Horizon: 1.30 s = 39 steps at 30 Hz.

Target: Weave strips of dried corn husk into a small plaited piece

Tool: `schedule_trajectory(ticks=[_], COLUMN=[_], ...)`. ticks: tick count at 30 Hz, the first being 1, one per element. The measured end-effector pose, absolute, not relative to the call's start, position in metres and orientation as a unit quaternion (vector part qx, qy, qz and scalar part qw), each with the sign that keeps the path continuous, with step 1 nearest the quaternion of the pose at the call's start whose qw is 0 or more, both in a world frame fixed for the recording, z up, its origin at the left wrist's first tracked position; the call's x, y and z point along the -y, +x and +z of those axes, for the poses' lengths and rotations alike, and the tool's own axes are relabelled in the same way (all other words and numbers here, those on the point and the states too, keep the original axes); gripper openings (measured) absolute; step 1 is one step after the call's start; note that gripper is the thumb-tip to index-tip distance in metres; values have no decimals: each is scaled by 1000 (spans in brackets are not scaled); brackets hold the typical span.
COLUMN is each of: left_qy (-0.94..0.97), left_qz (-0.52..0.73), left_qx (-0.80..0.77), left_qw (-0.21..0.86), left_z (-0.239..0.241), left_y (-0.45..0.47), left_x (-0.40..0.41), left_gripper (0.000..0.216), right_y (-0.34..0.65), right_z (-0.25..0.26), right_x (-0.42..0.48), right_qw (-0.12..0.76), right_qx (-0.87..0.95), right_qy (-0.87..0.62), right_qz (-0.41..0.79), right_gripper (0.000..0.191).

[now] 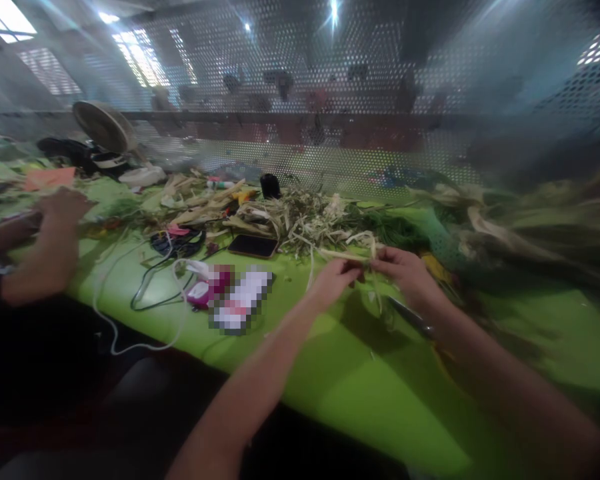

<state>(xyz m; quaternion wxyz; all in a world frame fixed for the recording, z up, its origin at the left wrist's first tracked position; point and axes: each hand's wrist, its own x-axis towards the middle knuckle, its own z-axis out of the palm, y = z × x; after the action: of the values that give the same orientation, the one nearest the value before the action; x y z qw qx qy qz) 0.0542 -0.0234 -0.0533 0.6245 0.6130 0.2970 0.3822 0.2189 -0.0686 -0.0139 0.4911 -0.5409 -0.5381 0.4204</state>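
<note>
Smooth green tabletop; grey perforated screen, twelve o'clock. Tangled pale dried-plant scraps, eleven; black rectangular phone, nine; grey metal blade (beside right hand), four. Pale fibrous strip, centre, pinched by left hand and right.

Bright lime green runs right across the bench, and pale straw-yellow shows on the held strip! Behind it, the heap of dried strips mixes beige and cream, dark green fibres alongside. Black on the cup-like object by the far edge; black again on the phone. Toward the near edge, magenta and white on the packet, plain white on the cable crossing that edge. Orange for the sheet near the left end, and rows of dots patterning the grey screen beyond the far edge!
</note>
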Motion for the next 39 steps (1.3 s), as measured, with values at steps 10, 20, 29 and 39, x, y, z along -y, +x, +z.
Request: schedule_trajectory(ticks=[10,20,29,39], left_qy=[597,571,574,567], left_qz=[410,389,407,438], left_qx=[-302,-305,-332,-344], left_qw=[620,656,629,607], left_z=[-45,-58,-51,-52], left_y=[51,53,54,56], left_x=[29,20,29,28], left_gripper=[15,15,30,24], right_y=[221,223,217,219], right_z=[-9,-20,-14,-16], right_x=[67,62,68,65], right_qw=[445,507,481,484], right_qx=[589,530,616,629], right_qy=[-562,-538,-549,-548], right_qz=[373,416,297,265], right_gripper=[32,38,26,23])
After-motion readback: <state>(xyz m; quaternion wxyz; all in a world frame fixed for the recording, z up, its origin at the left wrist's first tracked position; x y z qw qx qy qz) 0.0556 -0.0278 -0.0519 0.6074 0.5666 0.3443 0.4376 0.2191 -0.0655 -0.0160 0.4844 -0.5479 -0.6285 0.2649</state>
